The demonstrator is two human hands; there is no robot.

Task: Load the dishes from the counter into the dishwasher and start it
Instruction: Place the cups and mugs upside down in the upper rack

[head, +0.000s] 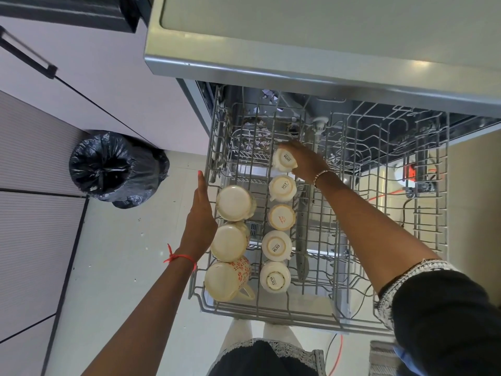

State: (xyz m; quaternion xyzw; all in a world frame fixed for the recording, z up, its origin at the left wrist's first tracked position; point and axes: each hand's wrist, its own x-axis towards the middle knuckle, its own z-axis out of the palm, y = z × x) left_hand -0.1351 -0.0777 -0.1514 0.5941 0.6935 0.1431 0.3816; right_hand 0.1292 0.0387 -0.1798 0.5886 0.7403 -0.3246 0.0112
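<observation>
The dishwasher's grey wire upper rack (pixel 379 267) is pulled out below the counter edge (pixel 298 69). Several small white cups stand upside down in a row in it, and three larger mugs, one with a red flower pattern (pixel 230 278), sit upside down to their left. My right hand (pixel 306 161) is shut on a small white cup (pixel 283 160) at the far end of the row, tilted on its side. My left hand (pixel 199 215) rests flat and open against the rack's left rim beside the mugs.
A tied black rubbish bag (pixel 116 169) sits on the floor to the left of the dishwasher. Pale cabinet fronts with a dark handle (pixel 27 52) stand at the left. An orange cable (pixel 336 354) runs over the floor beneath the rack. The rack's right half holds nothing.
</observation>
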